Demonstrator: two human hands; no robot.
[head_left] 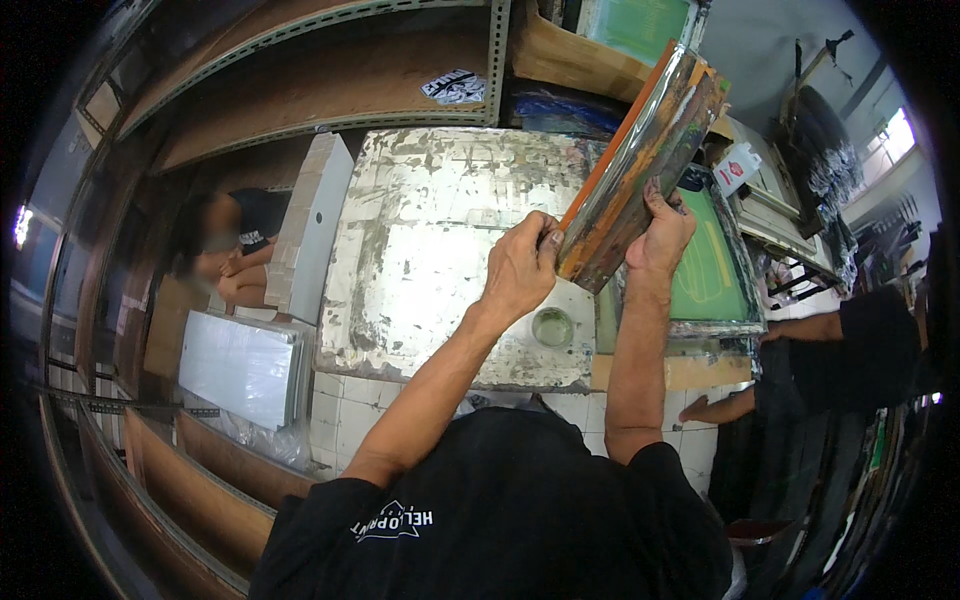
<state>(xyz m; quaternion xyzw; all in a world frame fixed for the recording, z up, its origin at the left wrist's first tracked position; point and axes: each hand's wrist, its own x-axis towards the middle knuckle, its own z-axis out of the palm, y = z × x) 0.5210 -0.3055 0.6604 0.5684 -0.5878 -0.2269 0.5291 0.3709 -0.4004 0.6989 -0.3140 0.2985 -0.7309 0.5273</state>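
My hands hold a long, ink-stained squeegee [630, 170], tilted up and away to the right above the worktable [450, 250]. It has a wooden body and an orange blade along its left edge. My left hand [525, 258] is closed at the near end of the blade, fingers pinched on its edge. Around the right side of the wooden body, my right hand [662, 235] grips with its thumb laid over the face. Below the near end, a small clear cup [551, 327] of pale liquid stands on the table.
Right of the table lies a green printing screen [715, 265]. A person in dark clothes [850, 345] stands close on the right; another [240, 245] crouches at left behind a white carton stack [310, 220]. Metal-framed shelves [330, 90] rise behind. Wrapped white panels [240, 365] lie at left.
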